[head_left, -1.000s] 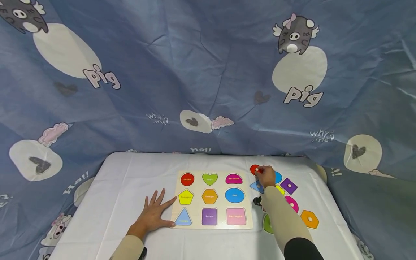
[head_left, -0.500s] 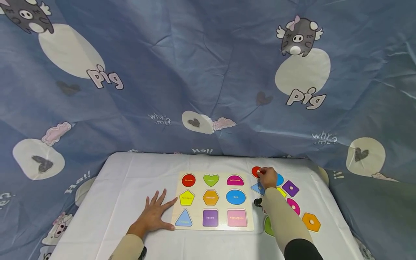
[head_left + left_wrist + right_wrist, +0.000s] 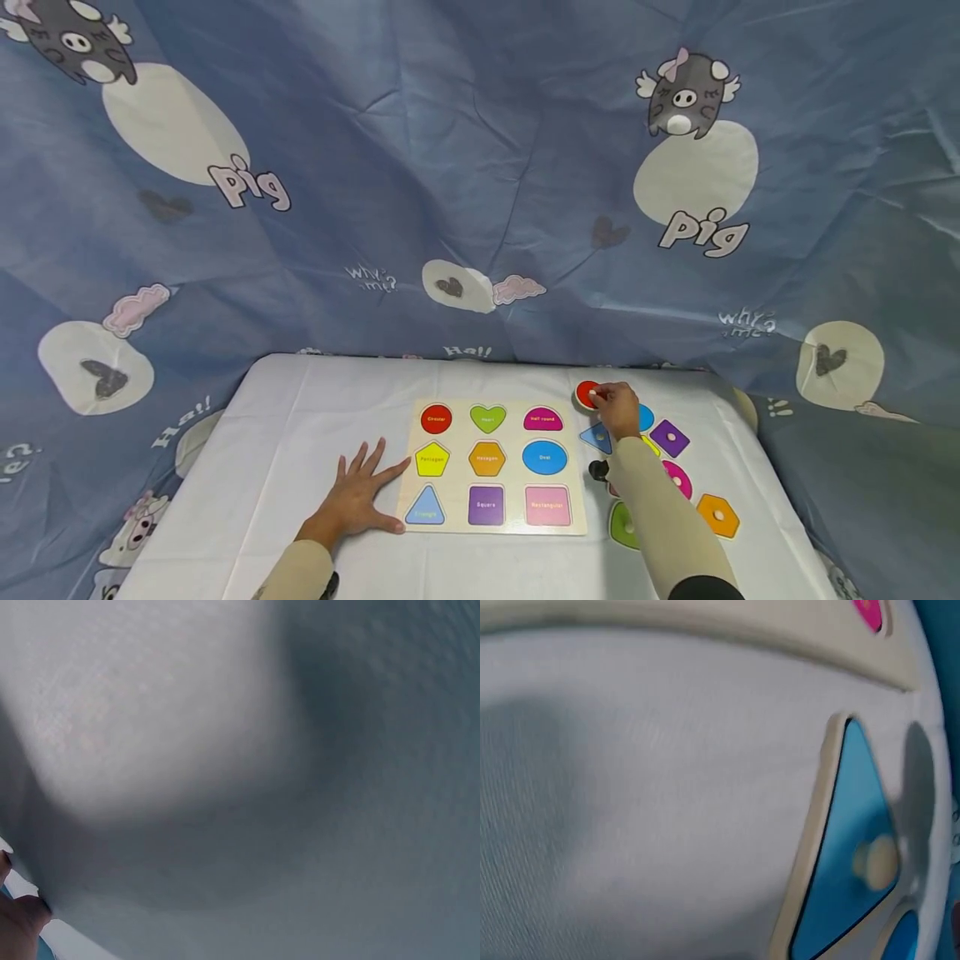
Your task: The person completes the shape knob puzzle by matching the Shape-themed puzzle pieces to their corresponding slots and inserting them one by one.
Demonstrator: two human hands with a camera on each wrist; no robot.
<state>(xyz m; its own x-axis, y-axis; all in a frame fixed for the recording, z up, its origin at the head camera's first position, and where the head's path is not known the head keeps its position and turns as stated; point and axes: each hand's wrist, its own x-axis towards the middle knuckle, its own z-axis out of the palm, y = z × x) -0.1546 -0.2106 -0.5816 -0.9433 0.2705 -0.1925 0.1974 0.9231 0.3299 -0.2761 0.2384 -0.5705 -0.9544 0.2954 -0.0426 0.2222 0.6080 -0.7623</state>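
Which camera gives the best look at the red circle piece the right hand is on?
The head view: the red circle piece shows there with the right hand pinching its white knob, right of the puzzle board. The right wrist view shows only the blue triangle piece; the left wrist view shows none of it.

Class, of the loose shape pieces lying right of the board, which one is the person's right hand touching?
The red circle piece, farthest back; the right hand pinches its knob.

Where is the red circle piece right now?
In the head view, the red circle piece sits at the far right of the white table, just beyond the puzzle board. The right hand pinches its knob, with the blue triangle piece nearest.
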